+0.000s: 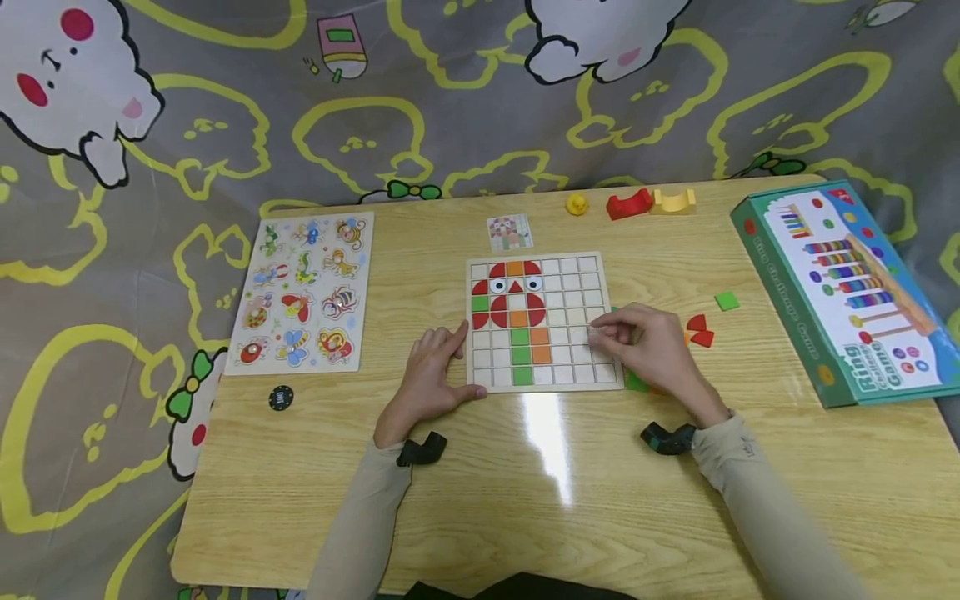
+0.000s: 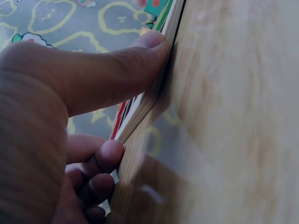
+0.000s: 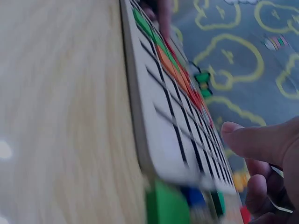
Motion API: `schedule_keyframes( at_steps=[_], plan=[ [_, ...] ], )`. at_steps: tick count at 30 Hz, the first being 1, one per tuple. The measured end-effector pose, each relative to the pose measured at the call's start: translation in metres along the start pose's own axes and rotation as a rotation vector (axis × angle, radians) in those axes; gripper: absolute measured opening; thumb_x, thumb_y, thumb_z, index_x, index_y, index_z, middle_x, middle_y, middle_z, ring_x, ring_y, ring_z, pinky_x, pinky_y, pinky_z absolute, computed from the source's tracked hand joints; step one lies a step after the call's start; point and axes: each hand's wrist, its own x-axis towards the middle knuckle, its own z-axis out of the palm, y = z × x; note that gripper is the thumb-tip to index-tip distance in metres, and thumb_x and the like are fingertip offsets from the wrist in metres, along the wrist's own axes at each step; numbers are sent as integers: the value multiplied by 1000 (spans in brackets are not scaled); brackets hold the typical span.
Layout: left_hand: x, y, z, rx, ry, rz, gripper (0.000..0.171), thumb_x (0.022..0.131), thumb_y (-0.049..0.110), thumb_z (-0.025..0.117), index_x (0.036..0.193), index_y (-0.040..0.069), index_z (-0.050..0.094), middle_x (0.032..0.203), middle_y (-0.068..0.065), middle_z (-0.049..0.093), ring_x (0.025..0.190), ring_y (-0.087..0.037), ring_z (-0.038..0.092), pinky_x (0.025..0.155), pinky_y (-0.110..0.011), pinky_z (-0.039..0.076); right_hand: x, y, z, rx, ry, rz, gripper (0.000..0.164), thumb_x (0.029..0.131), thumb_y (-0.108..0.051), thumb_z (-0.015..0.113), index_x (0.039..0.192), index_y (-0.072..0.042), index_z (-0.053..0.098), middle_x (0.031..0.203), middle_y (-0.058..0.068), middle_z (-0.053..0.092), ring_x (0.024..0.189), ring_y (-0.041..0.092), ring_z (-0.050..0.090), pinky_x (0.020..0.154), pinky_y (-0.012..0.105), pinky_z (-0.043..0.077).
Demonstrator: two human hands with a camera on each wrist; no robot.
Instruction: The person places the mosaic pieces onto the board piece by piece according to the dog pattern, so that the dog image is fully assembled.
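Observation:
A square wooden grid board [image 1: 573,333] lies mid-table, partly filled with red curved pieces, orange and green square tiles and two eye pieces. My left hand [image 1: 427,379] is at its lower left corner. The thumb touches the front edge, and the index finger lies along the left edge. Above the right-hand columns is my right hand [image 1: 648,346], thumb and fingertips close together. Whether a small piece is between them is hidden. Partly under that hand, green tiles [image 1: 636,382] lie beside the board. A picture card [image 1: 510,232] lies behind the board.
An insect puzzle board [image 1: 306,292] lies left, with a black round chip [image 1: 281,397] in front. Red pieces [image 1: 700,330] and a green tile [image 1: 727,301] lie right, near a game box [image 1: 847,292]. Red [image 1: 629,204] and yellow [image 1: 673,202] curved blocks and a yellow figure [image 1: 576,204] stand behind.

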Motion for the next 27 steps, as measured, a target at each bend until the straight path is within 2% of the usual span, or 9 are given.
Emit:
schedule_keyframes(
  at_steps=[4, 11, 15, 21, 27],
  plan=[
    [-1, -1, 0, -2, 8, -5, 109, 68, 48, 88, 154, 9, 34, 93, 2, 43, 92, -17, 34, 83, -34, 26, -9, 23, -27, -75, 80, 57, 18, 79, -20, 84, 95, -12, 78, 77, -5, 66, 63, 7, 50, 57, 17, 36],
    [-3, -3, 2, -11, 5, -13, 109, 68, 48, 88, 154, 10, 34, 93, 3, 43, 92, -17, 34, 83, -34, 26, -30, 46, -60, -202, 99, 149, 24, 80, -26, 83, 96, -10, 77, 76, -1, 65, 61, 4, 48, 57, 17, 33],
    [-3, -3, 2, -14, 13, -8, 108, 68, 46, 89, 154, 10, 34, 94, 2, 44, 92, -16, 34, 83, -34, 26, -35, 50, -65, -252, 68, 173, 29, 81, -29, 83, 100, -8, 77, 78, 0, 65, 62, 5, 49, 57, 18, 33],
    [-2, -2, 2, -9, 21, 8, 107, 69, 46, 88, 154, 9, 35, 93, 2, 43, 92, -17, 34, 82, -34, 26, -36, 48, -65, -309, 0, 220, 33, 86, -35, 77, 104, -8, 75, 83, 2, 65, 67, 15, 51, 60, 28, 36],
    [0, -1, 1, -4, 17, 15, 108, 68, 48, 88, 154, 10, 34, 94, 2, 43, 93, -17, 34, 84, -34, 26, -34, 42, -67, -310, -44, 253, 34, 86, -36, 77, 102, -7, 70, 88, 9, 65, 73, 21, 54, 64, 34, 36]
  ],
)
